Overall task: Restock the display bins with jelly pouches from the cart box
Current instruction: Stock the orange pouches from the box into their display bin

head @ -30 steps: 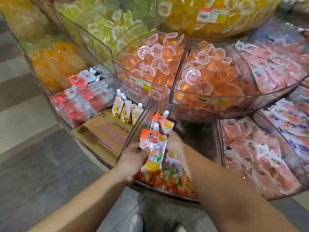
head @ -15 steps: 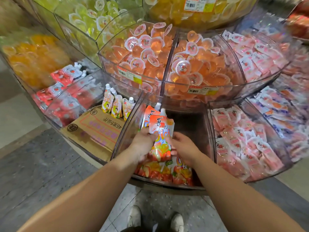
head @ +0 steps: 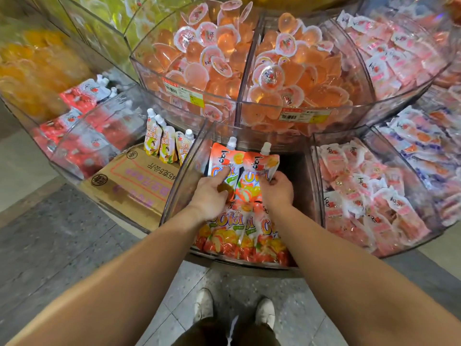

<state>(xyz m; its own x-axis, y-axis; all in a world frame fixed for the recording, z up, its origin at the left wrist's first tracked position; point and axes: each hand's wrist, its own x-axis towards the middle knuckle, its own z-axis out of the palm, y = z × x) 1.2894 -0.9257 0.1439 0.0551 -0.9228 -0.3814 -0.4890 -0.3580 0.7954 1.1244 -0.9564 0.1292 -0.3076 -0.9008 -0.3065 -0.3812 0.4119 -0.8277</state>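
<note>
Both my hands are inside a clear wedge-shaped display bin on the lowest tier. My left hand presses on an orange spouted jelly pouch; my right hand grips the edge of a second orange pouch beside it. The two pouches stand side by side with white caps up, behind a front row of several similar pouches. The cart box is not in view.
A flattened cardboard box lies in the bin to the left, with three yellow pouches behind it. Pink sachets fill the bin on the right. An upper tier of orange jelly cups overhangs. My shoes stand on the grey floor.
The pouch in my hands has moved back and down into the bin, settling beside the other upright pouch. My hands have spread apart, one on each pouch.
</note>
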